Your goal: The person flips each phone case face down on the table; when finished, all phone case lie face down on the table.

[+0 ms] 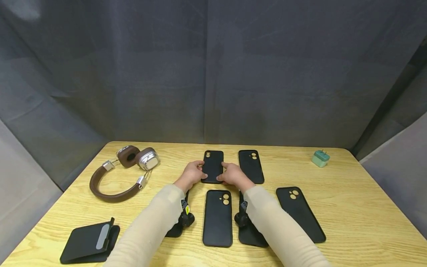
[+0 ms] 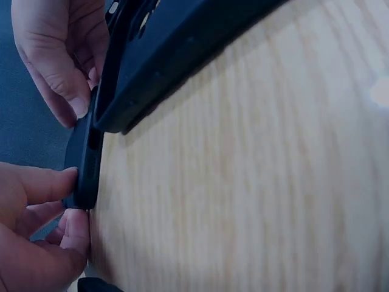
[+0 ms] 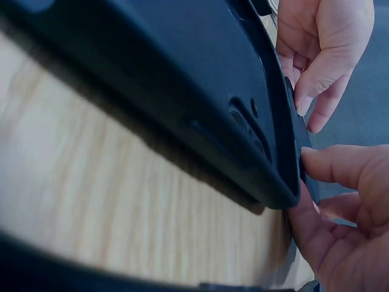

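Note:
Both hands hold one black phone case (image 1: 212, 166) at the back middle of the wooden table (image 1: 350, 207). My left hand (image 1: 199, 172) pinches its left long edge, and my right hand (image 1: 225, 174) pinches its right long edge. In the left wrist view the left thumb and fingers (image 2: 64, 182) close on the case's thin rim (image 2: 85, 164), with the right hand (image 2: 58, 55) on the far side. The right wrist view shows the right hand (image 3: 340, 207) gripping the same rim (image 3: 301, 140), opposite the left hand (image 3: 322, 55). Whether the case lies flat on the table or is lifted I cannot tell.
Several more black cases lie around: one right of the held one (image 1: 251, 166), one in front (image 1: 218, 218), one farther right (image 1: 300, 213), two partly under my forearms. Brown headphones (image 1: 123, 170) lie at the left, a black phone stand (image 1: 90, 243) front left, a green charger (image 1: 320, 158) back right.

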Action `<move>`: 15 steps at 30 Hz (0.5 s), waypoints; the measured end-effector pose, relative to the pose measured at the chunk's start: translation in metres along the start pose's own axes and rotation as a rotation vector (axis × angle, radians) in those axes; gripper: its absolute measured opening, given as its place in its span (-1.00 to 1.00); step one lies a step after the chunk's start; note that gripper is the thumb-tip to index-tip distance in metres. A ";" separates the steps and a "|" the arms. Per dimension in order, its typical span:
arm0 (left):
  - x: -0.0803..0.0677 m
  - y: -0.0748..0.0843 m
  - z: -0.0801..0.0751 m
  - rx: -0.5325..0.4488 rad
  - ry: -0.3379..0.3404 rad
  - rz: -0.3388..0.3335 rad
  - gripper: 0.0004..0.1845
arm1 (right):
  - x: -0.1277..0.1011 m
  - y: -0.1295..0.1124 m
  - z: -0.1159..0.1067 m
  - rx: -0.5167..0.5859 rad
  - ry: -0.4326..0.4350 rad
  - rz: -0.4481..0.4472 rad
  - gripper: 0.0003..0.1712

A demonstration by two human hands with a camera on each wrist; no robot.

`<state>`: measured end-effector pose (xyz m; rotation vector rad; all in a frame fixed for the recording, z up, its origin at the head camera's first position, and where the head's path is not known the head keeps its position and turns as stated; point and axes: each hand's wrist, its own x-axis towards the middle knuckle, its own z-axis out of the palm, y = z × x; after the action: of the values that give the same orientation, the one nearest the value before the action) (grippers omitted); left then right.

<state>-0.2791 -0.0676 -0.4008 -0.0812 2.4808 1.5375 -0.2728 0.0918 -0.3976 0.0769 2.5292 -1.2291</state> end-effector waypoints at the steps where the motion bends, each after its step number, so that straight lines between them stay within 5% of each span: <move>1: 0.000 0.000 0.000 0.010 0.002 0.001 -0.39 | 0.000 0.000 0.000 0.004 -0.004 -0.001 -0.17; 15: 0.000 0.000 0.002 0.055 0.045 0.030 -0.44 | 0.000 0.004 -0.002 0.058 0.009 -0.013 -0.18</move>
<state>-0.2790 -0.0657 -0.4019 -0.0708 2.5684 1.4934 -0.2721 0.0956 -0.3997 0.0800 2.5057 -1.3097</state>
